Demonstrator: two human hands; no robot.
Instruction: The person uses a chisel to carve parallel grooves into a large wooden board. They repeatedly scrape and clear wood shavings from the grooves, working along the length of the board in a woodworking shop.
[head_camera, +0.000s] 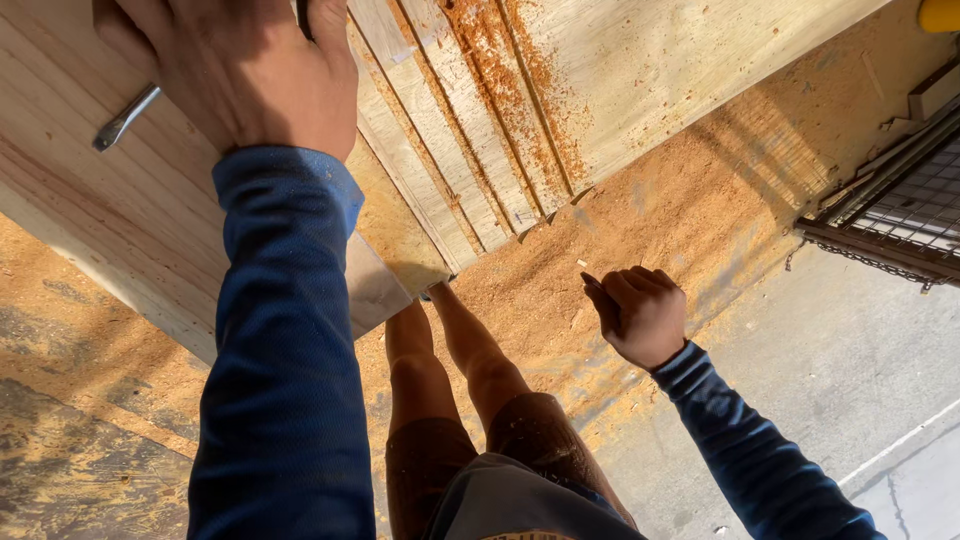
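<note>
My left hand (245, 70) is raised at the top left, closed around a metal tool (122, 121) whose flat silver end sticks out to the left, and it rests against a pale wooden board (120, 220). My right hand (640, 312) hangs lower at the middle right, its fingers curled into a loose fist with nothing visibly in it. Both arms wear dark blue sleeves. Several narrow wooden planks (470, 130) dusted with reddish sawdust lie side by side to the right of the board.
Sawdust (700, 200) covers the ground below the planks. My bare legs (450, 370) stand beneath. A metal wire grate (910, 210) lies at the right, with grey concrete floor (840, 360) in front of it.
</note>
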